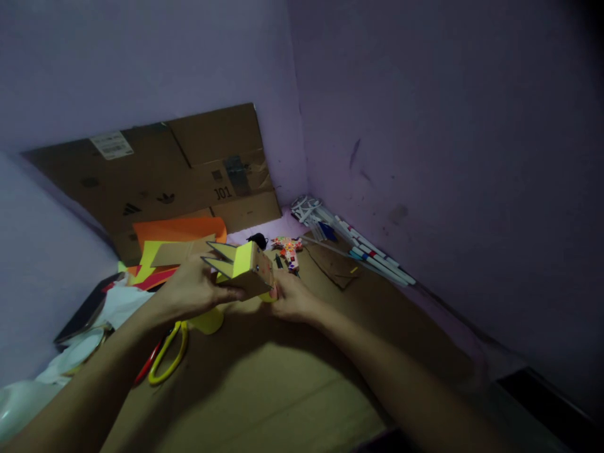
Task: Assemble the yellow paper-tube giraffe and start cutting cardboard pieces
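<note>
Above the cardboard sheet (264, 377), a spiked model (250, 269) is pinched between left hand (191, 290) and right hand (291, 299), seemingly mid-assembly; steady pressure is needed.

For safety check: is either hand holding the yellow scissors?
No, the scissors lie on the cardboard mat; the left hand and right hand hold a spiked cardboard piece.
</note>
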Demonstrator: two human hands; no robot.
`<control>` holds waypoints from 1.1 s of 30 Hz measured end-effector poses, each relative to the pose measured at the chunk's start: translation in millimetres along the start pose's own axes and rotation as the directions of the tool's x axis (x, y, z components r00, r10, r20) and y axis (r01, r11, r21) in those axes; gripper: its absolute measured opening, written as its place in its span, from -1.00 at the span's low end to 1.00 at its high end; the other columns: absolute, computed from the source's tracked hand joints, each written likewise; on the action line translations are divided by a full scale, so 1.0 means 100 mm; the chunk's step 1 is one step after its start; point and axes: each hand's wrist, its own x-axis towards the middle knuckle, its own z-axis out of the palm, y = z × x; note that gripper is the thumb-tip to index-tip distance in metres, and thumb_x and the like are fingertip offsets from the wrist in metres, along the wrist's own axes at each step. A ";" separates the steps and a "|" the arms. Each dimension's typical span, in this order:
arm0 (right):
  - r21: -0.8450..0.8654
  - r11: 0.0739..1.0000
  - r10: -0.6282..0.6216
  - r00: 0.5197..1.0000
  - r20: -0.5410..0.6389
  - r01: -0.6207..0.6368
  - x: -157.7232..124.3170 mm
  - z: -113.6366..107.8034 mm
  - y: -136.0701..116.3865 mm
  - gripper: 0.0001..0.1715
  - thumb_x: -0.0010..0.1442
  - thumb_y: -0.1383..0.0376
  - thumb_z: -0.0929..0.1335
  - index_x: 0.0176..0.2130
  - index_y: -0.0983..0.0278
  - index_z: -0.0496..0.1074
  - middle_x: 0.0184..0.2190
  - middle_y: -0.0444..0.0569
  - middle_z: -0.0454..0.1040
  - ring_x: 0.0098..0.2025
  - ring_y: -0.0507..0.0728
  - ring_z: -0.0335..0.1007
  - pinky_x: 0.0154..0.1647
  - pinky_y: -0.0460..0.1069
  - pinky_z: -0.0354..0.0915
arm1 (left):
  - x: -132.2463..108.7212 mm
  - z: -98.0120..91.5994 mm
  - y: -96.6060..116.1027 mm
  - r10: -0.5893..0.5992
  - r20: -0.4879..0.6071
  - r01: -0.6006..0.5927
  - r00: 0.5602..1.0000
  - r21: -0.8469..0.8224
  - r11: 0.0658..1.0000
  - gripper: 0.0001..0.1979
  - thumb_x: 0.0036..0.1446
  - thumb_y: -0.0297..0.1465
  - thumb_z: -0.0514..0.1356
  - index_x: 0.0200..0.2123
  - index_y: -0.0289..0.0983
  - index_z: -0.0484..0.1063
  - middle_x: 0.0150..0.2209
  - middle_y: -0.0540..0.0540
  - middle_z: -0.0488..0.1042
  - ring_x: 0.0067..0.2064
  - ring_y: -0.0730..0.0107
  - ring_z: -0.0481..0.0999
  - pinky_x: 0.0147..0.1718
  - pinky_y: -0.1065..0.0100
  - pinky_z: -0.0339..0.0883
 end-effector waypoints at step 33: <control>0.283 0.929 0.220 0.971 0.095 -0.238 -0.04 -0.23 0.05 -0.23 -0.37 0.12 0.54 -0.10 0.23 0.43 -0.16 0.10 0.50 -0.12 0.34 0.42 -0.10 0.19 0.33 | -0.75 0.30 -1.03 -0.352 -0.489 -0.025 0.798 -0.611 0.791 -0.48 -0.05 -0.30 0.23 0.01 -0.33 0.27 -0.02 -0.25 0.40 -0.07 0.16 0.43 -0.11 0.17 0.34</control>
